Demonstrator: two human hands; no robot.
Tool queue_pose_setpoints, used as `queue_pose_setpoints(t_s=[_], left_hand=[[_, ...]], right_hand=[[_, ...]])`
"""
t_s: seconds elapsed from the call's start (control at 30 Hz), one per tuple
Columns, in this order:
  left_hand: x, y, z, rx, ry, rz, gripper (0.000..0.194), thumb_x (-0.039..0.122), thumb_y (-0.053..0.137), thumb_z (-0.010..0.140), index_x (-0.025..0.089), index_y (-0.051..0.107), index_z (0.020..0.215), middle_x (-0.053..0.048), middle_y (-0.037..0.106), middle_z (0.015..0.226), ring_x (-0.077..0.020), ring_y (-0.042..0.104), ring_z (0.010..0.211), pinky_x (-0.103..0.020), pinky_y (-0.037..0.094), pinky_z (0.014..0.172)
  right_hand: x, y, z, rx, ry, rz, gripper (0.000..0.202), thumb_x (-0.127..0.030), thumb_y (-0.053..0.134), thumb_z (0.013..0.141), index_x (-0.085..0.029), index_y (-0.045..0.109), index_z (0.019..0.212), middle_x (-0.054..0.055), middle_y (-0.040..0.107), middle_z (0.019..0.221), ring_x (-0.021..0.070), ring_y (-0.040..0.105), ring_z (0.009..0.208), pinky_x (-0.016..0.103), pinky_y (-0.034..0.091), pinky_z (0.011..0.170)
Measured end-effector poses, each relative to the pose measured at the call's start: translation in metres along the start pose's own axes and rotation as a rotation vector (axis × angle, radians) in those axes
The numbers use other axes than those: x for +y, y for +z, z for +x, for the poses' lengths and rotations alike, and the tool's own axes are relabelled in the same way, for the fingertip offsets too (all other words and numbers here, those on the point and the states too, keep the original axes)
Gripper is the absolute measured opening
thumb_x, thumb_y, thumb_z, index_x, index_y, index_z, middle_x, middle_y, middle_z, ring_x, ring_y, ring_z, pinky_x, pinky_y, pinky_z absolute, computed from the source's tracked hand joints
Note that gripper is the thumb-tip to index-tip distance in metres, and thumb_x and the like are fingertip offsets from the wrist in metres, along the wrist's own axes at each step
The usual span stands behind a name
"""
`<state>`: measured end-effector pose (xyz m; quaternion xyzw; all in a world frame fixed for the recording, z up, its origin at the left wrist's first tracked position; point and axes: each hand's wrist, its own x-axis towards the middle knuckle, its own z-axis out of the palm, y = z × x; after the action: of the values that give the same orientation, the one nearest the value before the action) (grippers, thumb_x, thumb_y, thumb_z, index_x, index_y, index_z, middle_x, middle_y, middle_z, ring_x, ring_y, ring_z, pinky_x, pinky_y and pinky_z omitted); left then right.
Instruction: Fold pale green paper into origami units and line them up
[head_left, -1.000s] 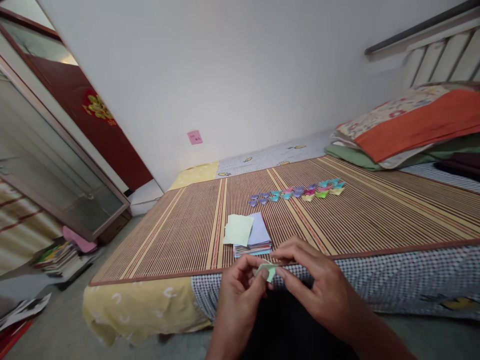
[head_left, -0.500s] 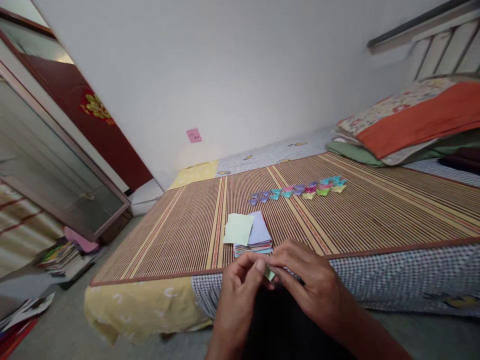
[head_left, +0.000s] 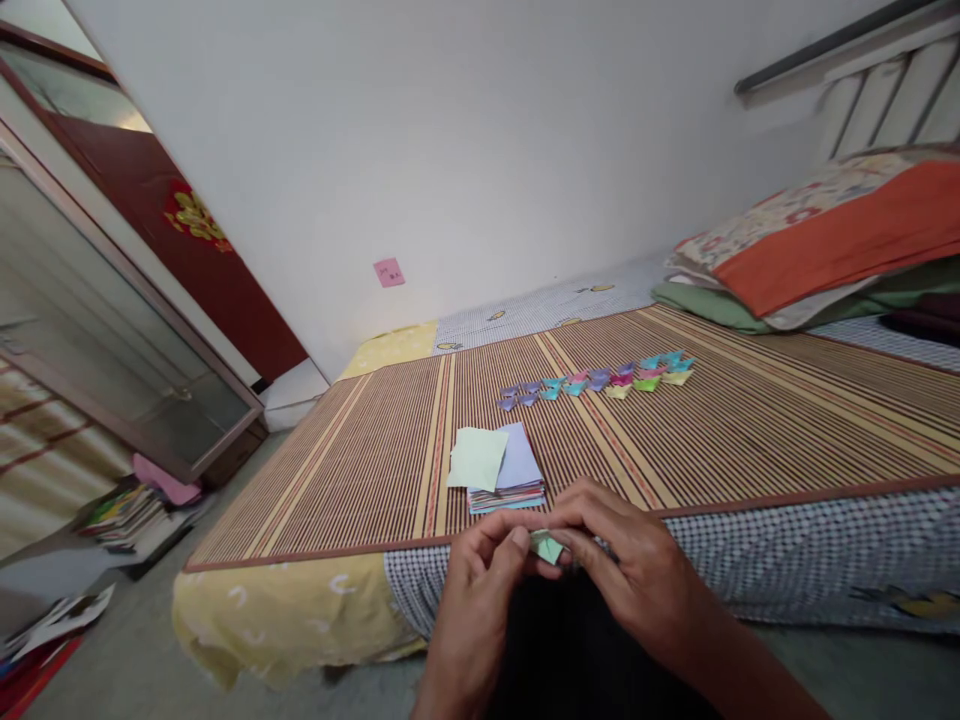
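Observation:
A small folded piece of light green paper (head_left: 547,547) is pinched between both hands at the bed's near edge. My left hand (head_left: 486,570) grips its left side, thumb on top. On its right side, my right hand (head_left: 626,555) closes with thumb and fingers. Just beyond the hands lies a stack of coloured paper squares (head_left: 521,465), purple on top, with a pale green sheet (head_left: 478,458) overlapping its left part. Farther back, several small folded paper shapes (head_left: 598,380) in purple, blue, pink, yellow and green stand in two rows on the striped mat (head_left: 367,470).
Folded bedding with an orange and floral cover (head_left: 825,240) lies at the bed's right rear. A pink note (head_left: 388,272) is on the wall. Books (head_left: 127,515) sit low at the left, beside a glass-panelled door (head_left: 112,310).
My right thumb and fingers have shifted slightly right, and more of the folded green paper shows between the hands. The stack and the rows of folded shapes have stayed put.

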<state>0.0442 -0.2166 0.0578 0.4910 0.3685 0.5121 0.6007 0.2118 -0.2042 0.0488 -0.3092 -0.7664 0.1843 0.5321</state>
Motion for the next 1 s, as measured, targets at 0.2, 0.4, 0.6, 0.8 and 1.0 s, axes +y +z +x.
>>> queue_pose_setpoints(t_s=[0.2, 0.4, 0.6, 0.8, 1.0], left_hand=[[0.000, -0.001, 0.000, 0.022, -0.024, -0.002, 0.020, 0.024, 0.064, 0.093, 0.015, 0.080, 0.102, -0.008, 0.078, 0.091, -0.0158, 0.066, 0.077, -0.027, 0.052, 0.079], [0.003, 0.006, 0.000, 0.072, 0.083, 0.240, 0.022, 0.024, 0.060, 0.094, 0.017, 0.077, 0.105, -0.007, 0.077, 0.096, -0.0192, 0.067, 0.087, -0.030, 0.051, 0.086], [0.002, 0.013, 0.000, 0.135, 0.225, 0.430, 0.021, 0.014, 0.060, 0.087, 0.020, 0.074, 0.102, -0.006, 0.072, 0.099, -0.0200, 0.068, 0.091, -0.029, 0.053, 0.082], [-0.005, 0.013, -0.003, 0.182, 0.359, 0.577, 0.029, 0.007, 0.057, 0.083, 0.020, 0.073, 0.104, -0.008, 0.072, 0.108, -0.0237, 0.068, 0.103, -0.033, 0.053, 0.088], [-0.003, 0.013, -0.004, 0.237, 0.380, 0.616, 0.031, 0.005, 0.056, 0.085, 0.022, 0.074, 0.103, -0.006, 0.074, 0.107, -0.0232, 0.069, 0.102, -0.033, 0.051, 0.091]], right_hand=[[0.002, -0.002, 0.000, -0.011, 0.040, 0.008, 0.017, -0.010, 0.050, 0.101, -0.020, 0.061, 0.092, 0.002, 0.062, 0.087, 0.0156, 0.063, 0.081, 0.026, 0.049, 0.072], [-0.004, 0.000, 0.000, 0.015, 0.002, -0.035, 0.014, -0.009, 0.056, 0.096, -0.021, 0.063, 0.098, 0.003, 0.065, 0.093, 0.0193, 0.064, 0.091, 0.031, 0.051, 0.079], [-0.003, 0.004, 0.000, 0.106, 0.032, -0.098, 0.013, -0.009, 0.058, 0.093, -0.020, 0.064, 0.090, 0.004, 0.064, 0.090, 0.0212, 0.063, 0.089, 0.035, 0.050, 0.078], [-0.003, 0.006, 0.000, 0.135, -0.001, -0.117, 0.014, -0.007, 0.056, 0.093, -0.019, 0.062, 0.089, 0.004, 0.063, 0.088, 0.0199, 0.063, 0.086, 0.034, 0.050, 0.076], [-0.004, 0.008, 0.001, 0.171, -0.071, -0.189, 0.019, -0.003, 0.053, 0.093, -0.020, 0.061, 0.093, 0.005, 0.064, 0.087, 0.0205, 0.064, 0.087, 0.035, 0.052, 0.079]])
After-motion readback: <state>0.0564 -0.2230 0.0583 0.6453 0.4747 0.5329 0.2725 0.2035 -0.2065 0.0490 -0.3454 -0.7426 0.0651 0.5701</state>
